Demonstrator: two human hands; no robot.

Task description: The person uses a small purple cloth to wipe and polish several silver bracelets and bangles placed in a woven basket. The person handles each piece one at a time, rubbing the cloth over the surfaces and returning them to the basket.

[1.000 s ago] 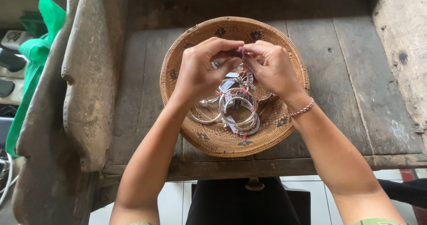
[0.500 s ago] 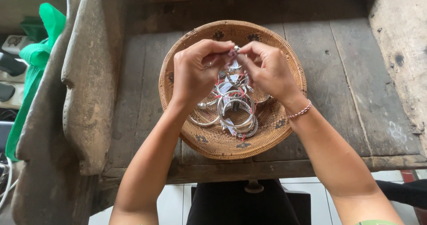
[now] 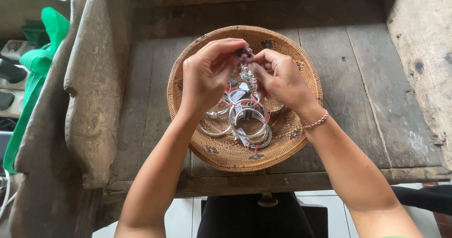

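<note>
Above the middle of the woven basket [image 3: 282,144], I see both hands pinching one small dark piece of jewellery [image 3: 245,52] between them. The left hand [image 3: 207,78] has its fingers [image 3: 230,45] curled tight, thumb and forefinger closed on the piece. The right hand [image 3: 280,78] meets it from the other side, fingertips closed on the same piece; a red-and-white bracelet [image 3: 316,122] sits on that wrist. Silver bangles [image 3: 247,122] with small tags lie heaped in the basket below. The basket rests on a worn wooden bench [image 3: 367,97]. A green bag [image 3: 40,64] hangs at far left.
</note>
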